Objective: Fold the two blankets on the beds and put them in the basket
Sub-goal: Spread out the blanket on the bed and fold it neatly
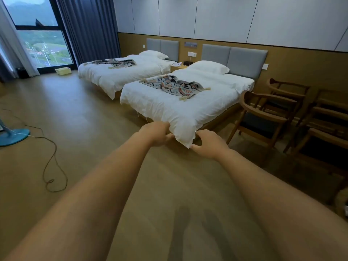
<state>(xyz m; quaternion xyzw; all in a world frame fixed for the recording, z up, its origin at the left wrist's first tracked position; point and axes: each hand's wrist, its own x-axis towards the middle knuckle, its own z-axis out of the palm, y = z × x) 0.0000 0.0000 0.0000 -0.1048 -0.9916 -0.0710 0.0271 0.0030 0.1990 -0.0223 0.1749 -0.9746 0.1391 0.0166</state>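
Observation:
Two white beds stand side by side. A patterned blanket with tassels (174, 85) lies crumpled on the near bed (216, 98). A second, darker patterned blanket (114, 63) lies bunched on the far bed (131, 72). A pale yellow basket (63, 71) sits on the floor by the window. My left hand (157, 134) and my right hand (208, 143) both pinch the hanging corner of the near bed's white duvet (183, 129), one on each side of it. Both blankets lie well beyond my hands.
Wooden armchairs (263, 112) crowd the right side of the near bed. A teal fan base (13, 137) and a looped brown cable (54, 166) lie on the floor at left. A nightstand (178, 66) stands between the beds. Dark curtains (88, 29) flank the window.

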